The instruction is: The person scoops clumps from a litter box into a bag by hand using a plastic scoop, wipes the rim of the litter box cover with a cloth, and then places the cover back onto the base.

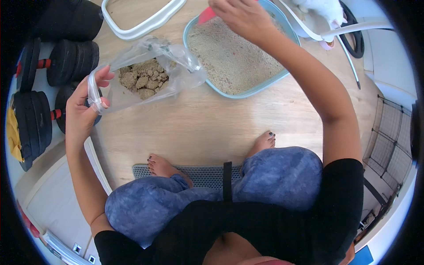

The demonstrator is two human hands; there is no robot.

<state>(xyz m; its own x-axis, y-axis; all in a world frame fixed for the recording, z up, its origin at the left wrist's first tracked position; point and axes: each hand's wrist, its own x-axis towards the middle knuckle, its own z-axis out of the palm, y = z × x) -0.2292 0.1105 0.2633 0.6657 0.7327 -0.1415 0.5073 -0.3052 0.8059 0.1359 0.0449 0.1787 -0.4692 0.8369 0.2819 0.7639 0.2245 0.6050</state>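
Note:
My left hand (86, 99) pinches the rim of a clear plastic bag (188, 71), which lies on the wood-look floor with its mouth spread. Clumps of used cat litter (145, 79) rest inside it. To the right of the bag stands a light blue litter box (245, 94) filled with pale granular litter (232, 56). Over its far part is my right hand (243, 16), closed around a pink-red plastic scoop (207, 15); the scoop is partly hidden behind the fingers and cut off by the picture's top edge.
A white plastic rim (132, 34) lies beyond the bag. Black dumbbells (71, 63) line the left side. At the upper right, a white cat (326, 11) is by a white plastic part (301, 23), near a black hose (359, 43). A wire grid panel (389, 139) stands at right.

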